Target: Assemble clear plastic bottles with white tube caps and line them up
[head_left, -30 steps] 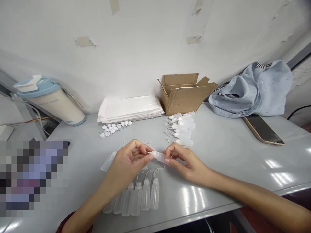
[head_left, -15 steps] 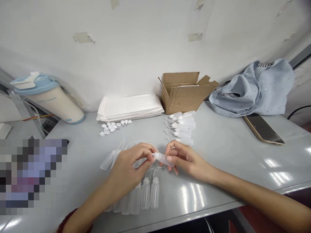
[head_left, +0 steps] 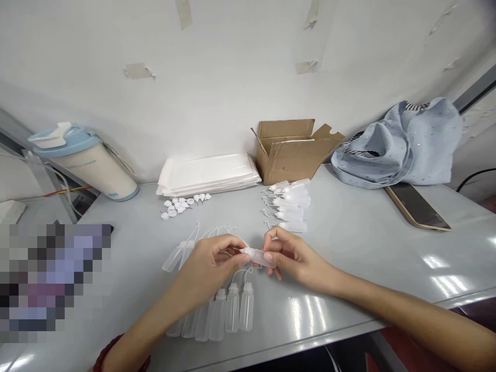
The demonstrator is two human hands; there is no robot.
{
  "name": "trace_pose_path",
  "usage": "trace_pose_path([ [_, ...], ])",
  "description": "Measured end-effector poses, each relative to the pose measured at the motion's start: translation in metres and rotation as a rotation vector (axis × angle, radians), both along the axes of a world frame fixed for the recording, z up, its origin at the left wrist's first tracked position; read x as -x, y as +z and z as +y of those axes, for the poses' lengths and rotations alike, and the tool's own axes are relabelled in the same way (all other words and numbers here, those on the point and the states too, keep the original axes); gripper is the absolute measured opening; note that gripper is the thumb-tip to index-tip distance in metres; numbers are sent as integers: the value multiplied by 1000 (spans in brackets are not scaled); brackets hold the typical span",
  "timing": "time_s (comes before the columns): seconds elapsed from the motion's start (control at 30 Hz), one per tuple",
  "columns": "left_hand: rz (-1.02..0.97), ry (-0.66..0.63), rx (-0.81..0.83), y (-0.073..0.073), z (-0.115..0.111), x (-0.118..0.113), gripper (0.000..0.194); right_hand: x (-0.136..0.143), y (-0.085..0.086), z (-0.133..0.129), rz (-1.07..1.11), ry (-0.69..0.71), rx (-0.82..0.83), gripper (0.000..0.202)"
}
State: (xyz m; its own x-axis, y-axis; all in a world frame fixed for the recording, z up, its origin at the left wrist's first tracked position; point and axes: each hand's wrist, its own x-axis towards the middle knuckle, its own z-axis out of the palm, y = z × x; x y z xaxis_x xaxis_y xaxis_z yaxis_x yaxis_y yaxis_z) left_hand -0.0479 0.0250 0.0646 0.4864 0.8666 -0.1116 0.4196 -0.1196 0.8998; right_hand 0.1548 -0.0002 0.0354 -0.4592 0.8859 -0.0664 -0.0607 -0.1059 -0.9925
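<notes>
Over the middle of the table, a small translucent squeeze bottle [head_left: 263, 258] is held nearly level, its neck to the left. My right hand [head_left: 292, 257] is closed on the bottle's body. The thumb and fingers of my left hand [head_left: 215, 261] pinch the white needle-tip cap [head_left: 248, 251] at the neck; a thin tip points into that hand. Below my hands stretches a row of similar bottles [head_left: 232, 310] with cap straps, partly hidden by my left arm. More strapped bottles [head_left: 175, 257] lie left of my left hand.
Loose white needle-tip caps [head_left: 180, 205] lie before a stack of white envelopes [head_left: 209, 175]. Several capped bottles [head_left: 290, 201] lie near an open cardboard box [head_left: 294, 157]. A tumbler [head_left: 93, 165] stands left; a phone [head_left: 418, 206] and a blue cloth bag [head_left: 399, 144] are right.
The fingers of my left hand have shifted slightly at the bottle's neck, so the cap and its thin tip show more. My right hand keeps its hold. The view has moved a little.
</notes>
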Motion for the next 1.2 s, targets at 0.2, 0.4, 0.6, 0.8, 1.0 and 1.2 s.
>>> trace_pose_path([
  [0.2,-61,-30,-153,-2,-1,1,11,-1,2,1,57,9,40,27],
  [0.4,83,-70,-186,-2,-2,1,23,-2,5,-2,2,-2,-2,26],
  [0.6,58,-217,-633,-10,-4,3,18,-7,2,5,97,54,75,26],
  [0.8,111,-190,-466,-12,-6,4,14,-7,1,8,93,99,134,27],
  [1.0,111,-98,-353,-10,-10,-3,26,-3,7,-2,-172,4,-81,28],
  [1.2,80,-105,-448,-16,-10,-2,20,-3,9,-6,-307,-69,-239,19],
])
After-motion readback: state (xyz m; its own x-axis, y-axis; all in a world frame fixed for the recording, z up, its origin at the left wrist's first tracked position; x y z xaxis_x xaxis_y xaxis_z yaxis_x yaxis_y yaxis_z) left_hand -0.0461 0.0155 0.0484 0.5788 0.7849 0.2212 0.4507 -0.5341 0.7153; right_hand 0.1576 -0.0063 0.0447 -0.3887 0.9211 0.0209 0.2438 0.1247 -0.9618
